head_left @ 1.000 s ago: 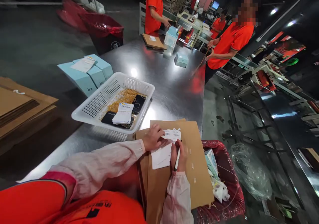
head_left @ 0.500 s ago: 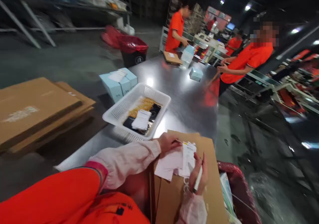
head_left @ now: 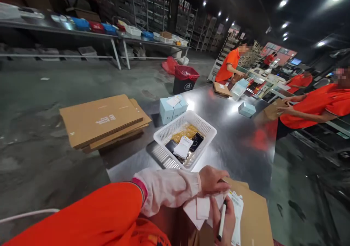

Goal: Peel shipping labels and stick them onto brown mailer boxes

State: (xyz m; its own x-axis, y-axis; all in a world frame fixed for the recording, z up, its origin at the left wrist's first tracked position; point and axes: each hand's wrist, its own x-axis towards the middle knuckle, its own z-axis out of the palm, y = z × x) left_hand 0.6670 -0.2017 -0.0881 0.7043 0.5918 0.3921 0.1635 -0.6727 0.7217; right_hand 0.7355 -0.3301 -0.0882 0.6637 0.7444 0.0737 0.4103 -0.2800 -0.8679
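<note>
My left hand (head_left: 212, 180) presses down on white paper slips (head_left: 199, 209) that lie on flat brown cardboard (head_left: 257, 217) at the near edge of a steel table (head_left: 235, 144). My right hand (head_left: 225, 220) holds a white pen (head_left: 221, 222) and touches a printed label sheet (head_left: 237, 217) beside the slips. Just beyond my left hand stands a white mesh basket (head_left: 164, 138) with rubber bands, dark items and a white slip inside.
Light blue boxes (head_left: 172, 109) stand behind the basket, and another blue box (head_left: 246, 109) lies farther along the table. Flat cardboard sheets (head_left: 101, 122) are stacked at left. Co-workers in orange shirts (head_left: 314, 105) stand at the far and right sides. A red-lined bin (head_left: 185, 79) stands on the floor.
The view has swung up and to the left, so my hands now sit at the bottom edge. My right hand with the pen has slid nearer to me along the label sheet.
</note>
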